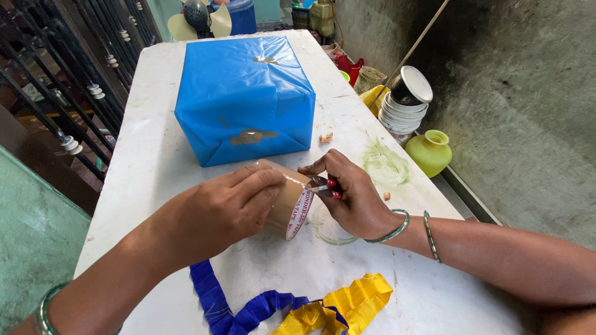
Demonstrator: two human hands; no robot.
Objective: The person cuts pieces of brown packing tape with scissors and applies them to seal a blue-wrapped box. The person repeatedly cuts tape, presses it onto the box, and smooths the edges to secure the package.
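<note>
Tape roll point(287, 205), brown, sits on white surface point(149, 167) just in front of blue-wrapped box point(245, 96); your left hand point(226, 208) fingers grip it, right hand point(351, 192) fingers pinch small red-handled blade point(326, 185) at roll's edge.

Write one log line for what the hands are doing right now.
left hand: grips brown tape roll | right hand: small scissors at roll | behind: blue wrapped box

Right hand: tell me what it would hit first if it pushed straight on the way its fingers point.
The right hand points left, fingertips at the brown tape roll, already touching it. So the roll comes first, then the left hand gripping it from the other side. Depth looks close but isn't certain.
</note>
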